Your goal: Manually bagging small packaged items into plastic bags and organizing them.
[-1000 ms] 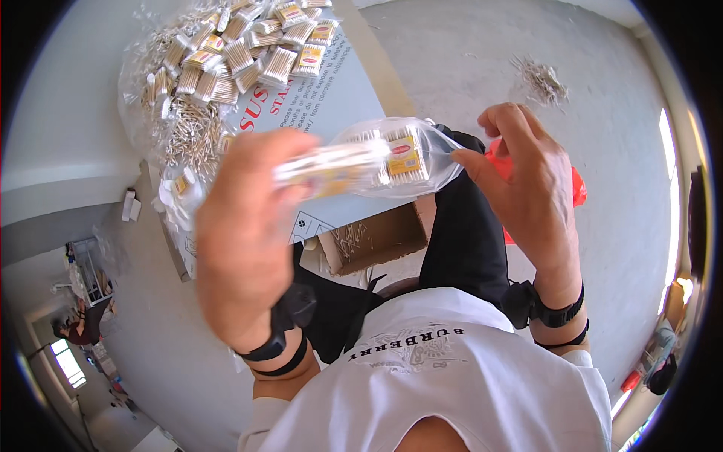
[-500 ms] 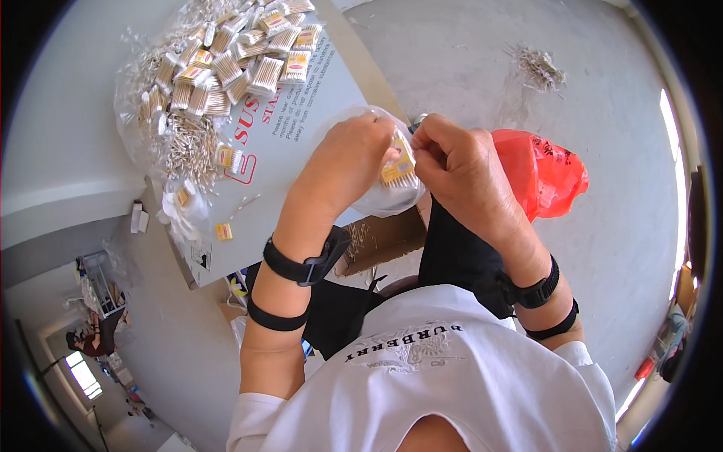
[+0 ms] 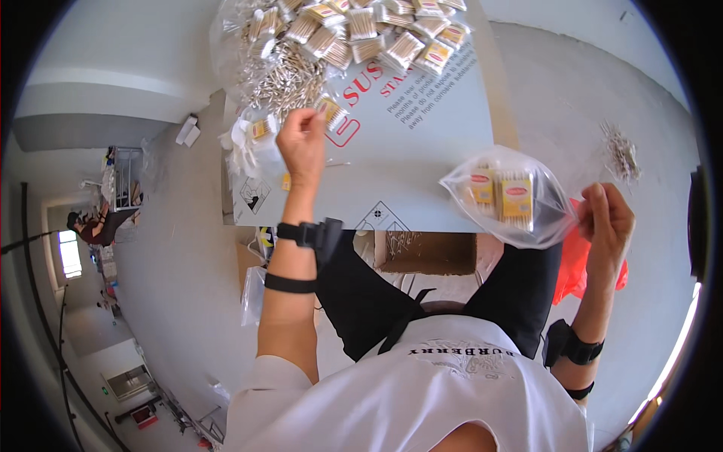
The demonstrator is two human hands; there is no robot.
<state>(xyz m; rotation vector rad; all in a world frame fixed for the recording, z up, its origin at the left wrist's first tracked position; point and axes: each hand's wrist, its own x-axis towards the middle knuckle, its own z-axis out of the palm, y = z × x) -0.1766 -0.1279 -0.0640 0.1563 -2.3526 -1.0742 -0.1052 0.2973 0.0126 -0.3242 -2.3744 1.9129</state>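
Observation:
My left hand (image 3: 301, 145) is over the table's left part, fingers curled together, their tips at the edge of a small pack of cotton swabs (image 3: 333, 113) with a yellow label. That pack lies beside a heap of loose cotton swabs (image 3: 290, 81). Out to the right, my right hand (image 3: 610, 220) pinches the edge of a clear plastic bag (image 3: 467, 215). Two labelled swab packs show inside it, one of them a yellow-fronted pack (image 3: 517, 202). The bag hangs partly over the table's front right corner.
Many wrapped swab packs (image 3: 361, 26) are piled on a clear sheet at the far side of the grey-blue table (image 3: 422, 177). An open cardboard box (image 3: 429, 256) stands below the front edge. A red bag (image 3: 574, 264) is by my right leg; swabs (image 3: 621, 154) litter the floor.
My hands have moved apart. The left has left the bag for the swab pack on the table; the right has carried the bag's edge rightward. My view has turned, shifting the table right.

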